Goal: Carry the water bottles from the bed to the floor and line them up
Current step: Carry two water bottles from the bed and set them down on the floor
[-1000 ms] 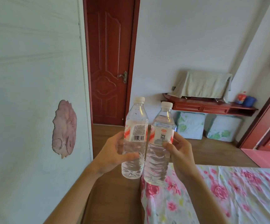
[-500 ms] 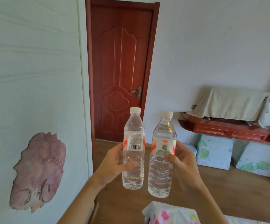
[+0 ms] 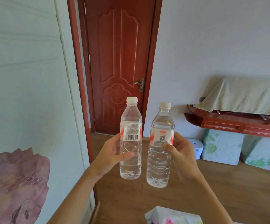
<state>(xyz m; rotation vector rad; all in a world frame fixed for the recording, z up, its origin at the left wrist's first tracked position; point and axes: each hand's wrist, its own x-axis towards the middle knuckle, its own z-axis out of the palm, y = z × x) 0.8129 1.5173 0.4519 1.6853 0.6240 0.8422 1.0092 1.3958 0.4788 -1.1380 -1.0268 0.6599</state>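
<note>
Your left hand (image 3: 113, 155) and right hand (image 3: 182, 156) each grip an upright water bottle (left bottle (image 3: 131, 139), right bottle (image 3: 161, 146)) above the wooden floor (image 3: 228, 188), none lined up yet.

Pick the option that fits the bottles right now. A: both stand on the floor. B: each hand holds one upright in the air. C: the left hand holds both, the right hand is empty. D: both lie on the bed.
B: the left hand grips the left bottle and the right hand grips the right bottle, both capped, upright and above the wooden floor.
</note>
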